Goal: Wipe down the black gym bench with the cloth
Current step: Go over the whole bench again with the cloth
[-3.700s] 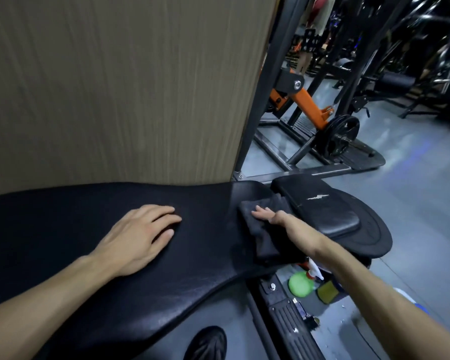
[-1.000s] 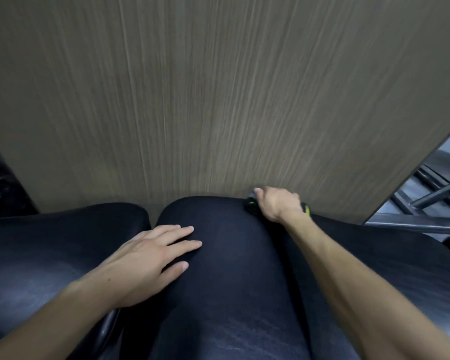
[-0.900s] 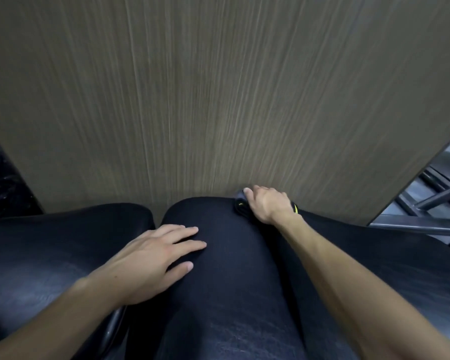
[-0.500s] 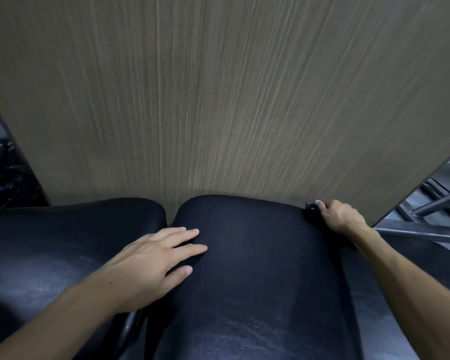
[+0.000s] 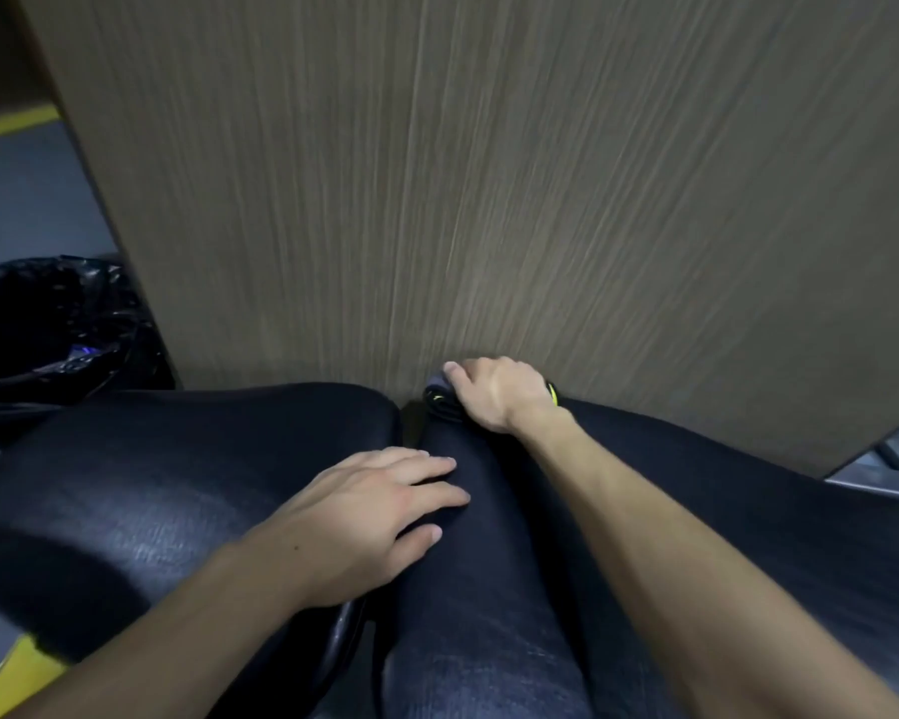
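Note:
The black gym bench [image 5: 489, 589] fills the lower half of the view, a long padded section on the right and a second pad [image 5: 177, 469] on the left with a narrow gap between them. My right hand [image 5: 494, 391] presses a dark cloth [image 5: 439, 399] with a yellow-green trim onto the far edge of the right pad, close to the wooden wall. Most of the cloth is hidden under the hand. My left hand [image 5: 369, 516] lies flat with fingers spread, across the gap between the pads.
A wood-grain wall panel [image 5: 489, 173] stands directly behind the bench. A bin lined with a black bag [image 5: 48, 324] sits at the left. Grey floor with a yellow line [image 5: 11, 127] shows far left; a metal frame bar [image 5: 893, 474] at the right edge.
My right hand has slid the cloth left along the far edge of the pad, from the right end to the gap. The view has shifted left, revealing the bin. The left hand stayed put.

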`<state>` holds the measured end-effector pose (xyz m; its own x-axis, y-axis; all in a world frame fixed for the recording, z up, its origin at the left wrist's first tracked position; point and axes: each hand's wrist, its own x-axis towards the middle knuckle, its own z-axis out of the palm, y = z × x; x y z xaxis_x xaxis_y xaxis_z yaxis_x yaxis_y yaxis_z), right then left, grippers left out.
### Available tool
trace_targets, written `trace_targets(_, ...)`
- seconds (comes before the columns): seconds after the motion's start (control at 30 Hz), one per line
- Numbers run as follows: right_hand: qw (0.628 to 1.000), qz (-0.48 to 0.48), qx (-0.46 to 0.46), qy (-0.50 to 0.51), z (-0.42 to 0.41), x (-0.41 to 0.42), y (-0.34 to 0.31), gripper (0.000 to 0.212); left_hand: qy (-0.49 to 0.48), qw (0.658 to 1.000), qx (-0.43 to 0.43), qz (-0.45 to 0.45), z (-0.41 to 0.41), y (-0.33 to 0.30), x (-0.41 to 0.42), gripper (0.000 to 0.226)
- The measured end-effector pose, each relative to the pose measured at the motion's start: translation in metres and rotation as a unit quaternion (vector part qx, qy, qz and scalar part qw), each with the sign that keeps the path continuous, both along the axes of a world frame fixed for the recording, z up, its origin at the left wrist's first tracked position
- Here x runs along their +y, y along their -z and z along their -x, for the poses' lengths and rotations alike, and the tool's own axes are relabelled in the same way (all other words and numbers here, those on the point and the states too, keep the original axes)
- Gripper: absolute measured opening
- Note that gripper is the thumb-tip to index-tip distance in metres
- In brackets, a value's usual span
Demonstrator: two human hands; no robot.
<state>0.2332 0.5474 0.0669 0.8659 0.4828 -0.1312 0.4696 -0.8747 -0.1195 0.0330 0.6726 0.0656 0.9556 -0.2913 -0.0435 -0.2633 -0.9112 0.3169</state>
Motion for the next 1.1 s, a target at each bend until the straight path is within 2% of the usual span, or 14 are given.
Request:
trace_targets(0.1,0.997,-0.049,0.023,0.046,-0.013,-0.047,-0.004,0.061,-0.007,1.0,-0.001,-0.001,0.002,0.001,0.003,0.066)
trace_targets(0.17,0.993,-0.041,0.026,0.105,-0.023,-0.084,-0.005,0.066,-0.015,1.0,0.003,0.004,0.007,0.001,0.009,0.058)
trace_targets(0.23,0.99,-0.04,0.019,0.137,-0.026,-0.111,-0.007,0.066,-0.026,1.0,0.002,0.005,0.013,0.002,0.017,0.064)
trace_targets(0.3,0.988,-0.033,0.018,0.147,-0.025,-0.12,-0.008,0.062,-0.034,0.999,-0.003,0.007,0.019,0.003,0.023,0.073)
trace_targets(0.4,0.989,0.007,0.026,0.145,-0.024,-0.095,-0.012,0.063,-0.044,0.999,-0.012,0.021,0.028,0.001,0.034,0.073)
trace_targets(0.5,0.997,0.018,0.036,0.063,-0.017,-0.048,-0.014,0.066,-0.058,0.998,-0.023,0.025,0.029,-0.001,0.045,0.069)
trace_targets(0.6,0.995,0.048,0.052,-0.065,0.001,0.003,-0.019,0.051,-0.078,0.996,-0.04,0.033,0.027,-0.006,0.052,0.064)
trace_targets(0.67,0.987,0.087,0.061,-0.125,0.016,0.029,-0.021,0.046,-0.093,0.994,-0.05,0.031,0.025,-0.01,0.055,0.05)
trace_targets(0.77,0.977,0.104,0.036,-0.183,0.028,0.039,-0.016,0.058,-0.112,0.992,-0.053,0.026,0.026,-0.017,0.058,0.034)
trace_targets(0.87,0.971,0.086,-0.006,-0.222,0.032,0.031,-0.013,0.068,-0.13,0.99,-0.044,0.016,0.03,-0.023,0.06,0.032)
trace_targets(1.1,0.977,0.007,-0.065,-0.203,0.054,0.023,-0.003,0.046,-0.184,0.982,-0.034,0.02,0.045,-0.028,0.07,0.029)
